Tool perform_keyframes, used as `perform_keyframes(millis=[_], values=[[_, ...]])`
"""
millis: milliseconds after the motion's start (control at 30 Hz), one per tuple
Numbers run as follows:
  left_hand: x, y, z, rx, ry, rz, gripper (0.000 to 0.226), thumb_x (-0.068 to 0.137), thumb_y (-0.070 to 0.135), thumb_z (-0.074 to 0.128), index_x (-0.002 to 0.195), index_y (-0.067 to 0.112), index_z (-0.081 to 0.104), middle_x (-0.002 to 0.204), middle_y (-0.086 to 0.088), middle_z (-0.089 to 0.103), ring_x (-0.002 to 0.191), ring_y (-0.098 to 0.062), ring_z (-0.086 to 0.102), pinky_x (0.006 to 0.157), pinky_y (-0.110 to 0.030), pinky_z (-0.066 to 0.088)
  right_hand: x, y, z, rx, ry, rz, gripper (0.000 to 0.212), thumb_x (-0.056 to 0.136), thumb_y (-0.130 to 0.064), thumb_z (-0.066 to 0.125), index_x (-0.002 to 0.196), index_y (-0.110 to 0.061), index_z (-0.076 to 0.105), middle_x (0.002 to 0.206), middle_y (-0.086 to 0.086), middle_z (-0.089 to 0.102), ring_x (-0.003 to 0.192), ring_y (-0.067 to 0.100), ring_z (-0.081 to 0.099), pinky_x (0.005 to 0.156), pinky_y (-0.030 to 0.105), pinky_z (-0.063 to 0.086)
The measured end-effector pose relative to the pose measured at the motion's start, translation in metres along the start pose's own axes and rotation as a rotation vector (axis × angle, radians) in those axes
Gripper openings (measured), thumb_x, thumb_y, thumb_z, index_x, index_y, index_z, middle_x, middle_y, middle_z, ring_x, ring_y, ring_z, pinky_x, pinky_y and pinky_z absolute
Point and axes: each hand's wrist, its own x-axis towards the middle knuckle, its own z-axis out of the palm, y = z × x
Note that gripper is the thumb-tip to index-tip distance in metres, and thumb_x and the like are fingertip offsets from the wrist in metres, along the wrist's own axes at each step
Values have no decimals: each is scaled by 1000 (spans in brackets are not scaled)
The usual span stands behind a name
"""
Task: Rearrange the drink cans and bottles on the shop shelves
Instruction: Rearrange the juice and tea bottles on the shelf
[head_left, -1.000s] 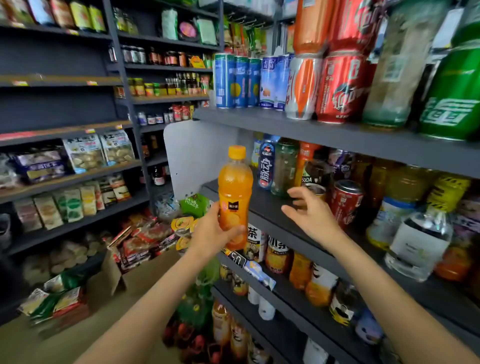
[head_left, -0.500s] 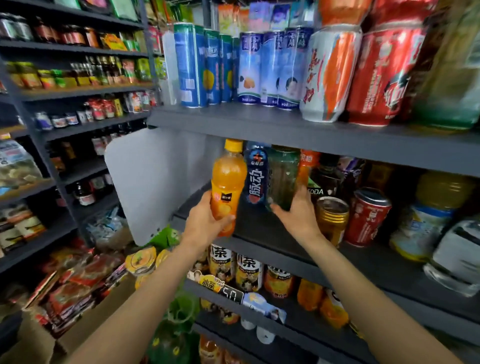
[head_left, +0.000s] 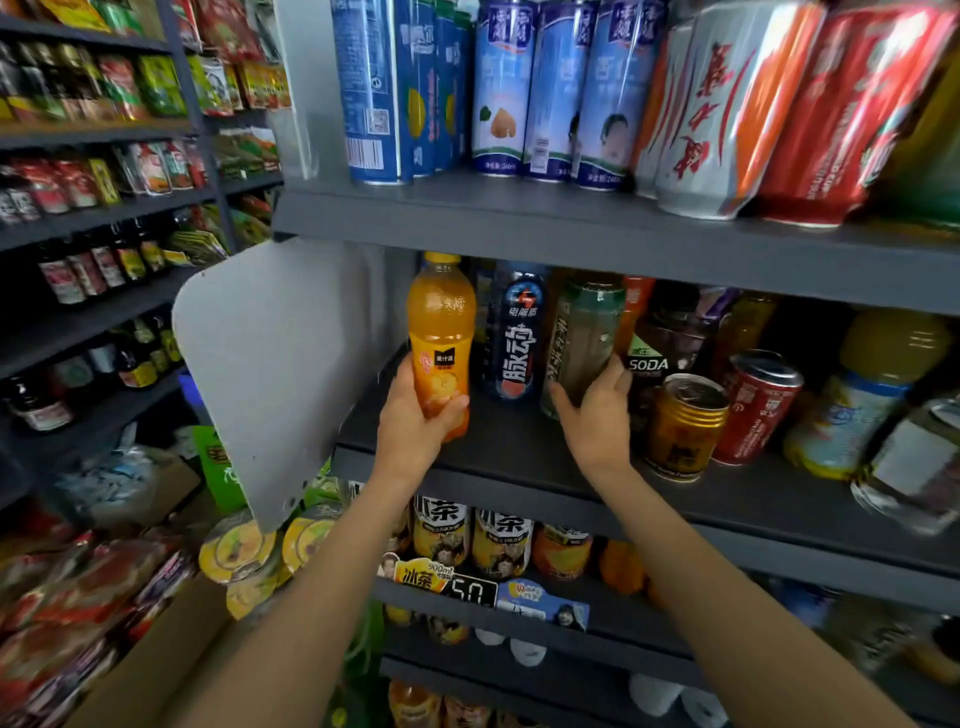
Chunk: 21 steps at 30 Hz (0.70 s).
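My left hand (head_left: 415, 421) grips an orange juice bottle (head_left: 441, 332) with a yellow cap, held upright at the left end of the middle shelf (head_left: 519, 467). To its right stands a dark blue sports drink bottle (head_left: 519, 338). My right hand (head_left: 597, 410) is wrapped around the lower part of a greenish-grey bottle (head_left: 584, 332) standing beside the blue one. A gold can (head_left: 683, 426) and a red can (head_left: 758, 405) stand just right of that hand.
A black soda bottle (head_left: 660, 343) and more bottles fill the shelf's back and right. Tall blue, white and red cans line the shelf above (head_left: 519, 223). A grey side panel (head_left: 270, 364) bounds the shelf's left end. Tea bottles (head_left: 498, 540) stand below. Snack shelves lie left.
Both hands have reached further into the middle shelf. The orange bottle moved in beside the blue bottle, and my right hand closed around the greenish bottle.
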Motion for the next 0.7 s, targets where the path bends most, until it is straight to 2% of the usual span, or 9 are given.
perform_keyframes(millis=[167, 367, 467, 567, 700], values=[[0, -7, 0, -23, 2, 6, 69, 82, 23, 70, 140, 16, 33, 131, -5, 50, 120, -19, 47, 94, -27, 34, -7, 3, -1, -79, 34, -27, 73, 87, -30, 63, 139, 5, 24, 130, 23, 38, 114, 41, 49, 84, 48, 49], [3, -10, -2, 20, -21, 9, 73, 80, 28, 71, 141, 16, 33, 133, -5, 50, 121, -22, 48, 100, -39, 39, 0, -7, -1, -127, -27, 5, 74, 89, -29, 60, 140, 6, 19, 134, 23, 34, 113, 42, 51, 85, 46, 48], [4, -9, -4, 38, -37, 9, 73, 81, 28, 70, 141, 16, 31, 134, -6, 49, 123, -25, 47, 103, -44, 39, 6, -9, -10, -74, -78, 33, 68, 85, -26, 66, 132, 5, 28, 133, 22, 38, 117, 40, 49, 90, 43, 44], [5, -8, -6, 27, -68, 6, 72, 82, 26, 70, 142, 16, 30, 134, -7, 50, 123, -25, 47, 103, -42, 38, 4, -9, -24, -53, -139, 26, 67, 80, -27, 73, 127, 3, 35, 128, 21, 47, 116, 35, 51, 93, 39, 44], [6, -7, -6, 13, -129, -7, 73, 82, 25, 70, 142, 18, 30, 135, -6, 50, 124, -25, 47, 104, -41, 37, -17, -7, -48, -143, -181, -4, 67, 77, -32, 75, 121, 2, 39, 120, 19, 54, 109, 35, 55, 88, 44, 49]])
